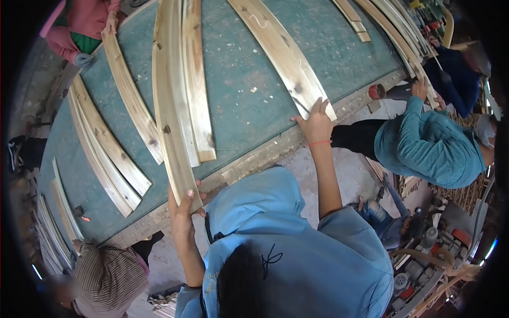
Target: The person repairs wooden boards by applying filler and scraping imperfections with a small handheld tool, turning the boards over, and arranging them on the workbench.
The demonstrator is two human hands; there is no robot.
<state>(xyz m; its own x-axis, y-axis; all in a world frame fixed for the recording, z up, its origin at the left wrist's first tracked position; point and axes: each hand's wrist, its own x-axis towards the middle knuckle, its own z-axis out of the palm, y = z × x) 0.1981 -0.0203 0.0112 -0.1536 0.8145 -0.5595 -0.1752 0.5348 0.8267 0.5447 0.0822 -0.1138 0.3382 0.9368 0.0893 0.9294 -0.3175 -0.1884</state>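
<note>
My left hand [184, 213] is closed around the near end of a long wooden board [168, 106], which reaches out past the table's front edge. The thumb lies on top and fingertips show at its right side. A pair of boards [199, 95] lies just to the right of it. My right hand [316, 126], with a red string at the wrist, rests on the near end of another wide board [281, 50]. Its thumb and fingers are spread across that end. This board has a dark knot and a pale chalk-like mark.
The green table [238, 100] carries more boards [108, 143] on the left and wood chips. A red tin [377, 91] stands at its right edge. Co-workers are around it: one in pink [79, 26], one in stripes [108, 273], one in teal [435, 143]. Machinery [419, 270] stands lower right.
</note>
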